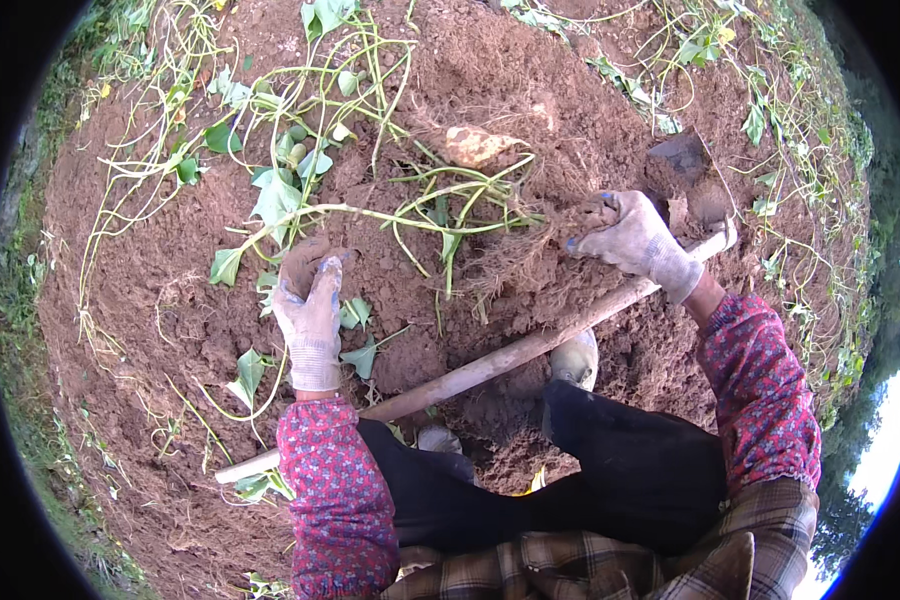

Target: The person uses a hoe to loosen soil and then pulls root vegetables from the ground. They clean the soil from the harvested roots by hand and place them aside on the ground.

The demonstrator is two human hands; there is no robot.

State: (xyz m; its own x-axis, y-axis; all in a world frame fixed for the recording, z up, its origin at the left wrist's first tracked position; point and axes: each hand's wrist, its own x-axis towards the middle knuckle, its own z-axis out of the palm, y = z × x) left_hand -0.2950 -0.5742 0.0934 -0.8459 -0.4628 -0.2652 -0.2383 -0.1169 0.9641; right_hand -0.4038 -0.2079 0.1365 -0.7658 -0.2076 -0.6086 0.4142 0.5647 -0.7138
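Both hands wear pale, soil-stained knit gloves. My left hand (311,307) is closed around a clod of reddish soil (305,268), beside green leaves. To the right, my right hand (630,238) grips a soil-covered clump (596,214) at the edge of a mass of fine roots (521,259); whether the clump holds a tuber cannot be told. Cut green vine stems (360,214) run between the hands. A pale, blotchy tuber (480,146) lies on the soil above them. A hoe's wooden handle (495,364) slants beneath both arms, with its metal blade (691,176) at the upper right.
Loose reddish soil (157,300) surrounds me. Tangled leafy vines (270,112) spread at the upper left, and more vines (780,135) lie along the right. My shoes (576,358) stand in the soil by the hoe handle. Grass (37,420) borders the left.
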